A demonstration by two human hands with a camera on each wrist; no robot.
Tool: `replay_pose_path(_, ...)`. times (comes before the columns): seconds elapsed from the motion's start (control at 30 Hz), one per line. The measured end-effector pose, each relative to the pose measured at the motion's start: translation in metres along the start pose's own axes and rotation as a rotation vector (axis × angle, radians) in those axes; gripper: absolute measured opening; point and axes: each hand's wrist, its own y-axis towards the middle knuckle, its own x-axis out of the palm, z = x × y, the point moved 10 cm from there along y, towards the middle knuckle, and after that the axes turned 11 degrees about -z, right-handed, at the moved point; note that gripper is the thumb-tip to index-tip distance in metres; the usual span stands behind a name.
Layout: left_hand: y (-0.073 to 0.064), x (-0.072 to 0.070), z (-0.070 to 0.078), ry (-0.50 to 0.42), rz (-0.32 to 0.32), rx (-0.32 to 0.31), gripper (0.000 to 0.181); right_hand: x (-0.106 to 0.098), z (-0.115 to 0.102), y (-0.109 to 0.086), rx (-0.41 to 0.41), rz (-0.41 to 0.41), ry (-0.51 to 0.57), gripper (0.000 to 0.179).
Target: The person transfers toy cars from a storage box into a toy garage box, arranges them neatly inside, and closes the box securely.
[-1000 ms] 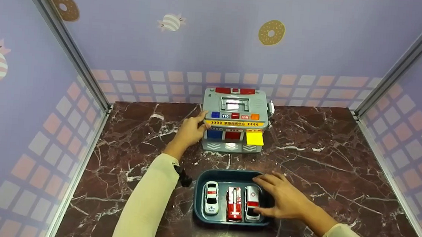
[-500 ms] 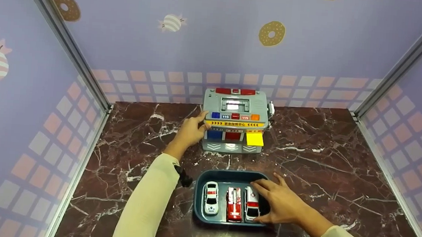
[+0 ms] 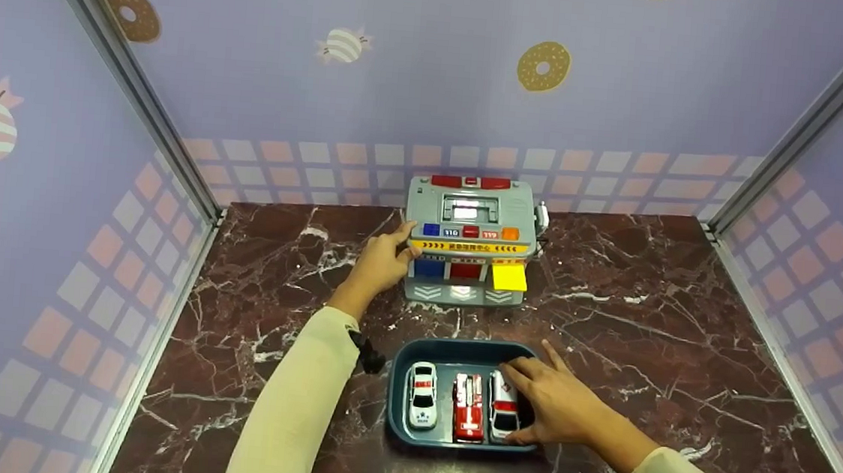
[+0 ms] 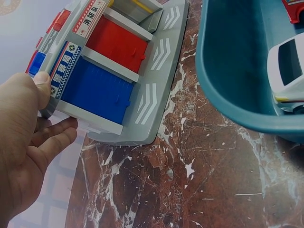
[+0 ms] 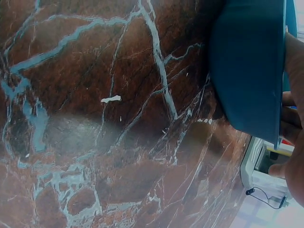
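Your left hand (image 3: 384,260) holds the grey toy station (image 3: 468,247) by its front corner, on the 8 o'clock side; the left wrist view shows the thumb on the face of the upper storey and the other fingers along the side. Your right hand (image 3: 563,402) reaches in over the 3 o'clock edge of the blue tray (image 3: 457,351), its fingers bent across the far end of the silver-and-white ambulance (image 3: 504,406) and its thumb by the near end. You cannot tell whether it has a firm hold, since the tray wall hides the contact in the right wrist view.

The ambulance sits in the tray at 3 o'clock, with the red fire truck (image 3: 469,408) just beside it towards 5 o'clock and the white police car (image 3: 422,394) well apart at 9 o'clock. The station stands at 12 o'clock from the tray, on the dark marbled surface (image 3: 624,343). Low on its front you see a blue door (image 3: 430,269) at 7 o'clock, a red door (image 3: 465,271) at 6 and a yellow flap (image 3: 509,277) sticking out at 5. A small white piece (image 3: 542,216) is attached at 2 o'clock.
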Motion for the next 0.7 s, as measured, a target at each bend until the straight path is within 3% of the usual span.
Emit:
replay_pose_path(0.4,0.0,0.0013,-0.0007,-0.026,0.0,-0.009,0.063,0.0015,-0.0044,0.0041,-0.021,0.017,-0.003,0.109)
replay_pose_path(0.7,-0.0003,0.0001,0.001,-0.007,0.009,-0.001,0.064,0.0081,-0.0026,0.0088,0.029,-0.042,0.04,0.114)
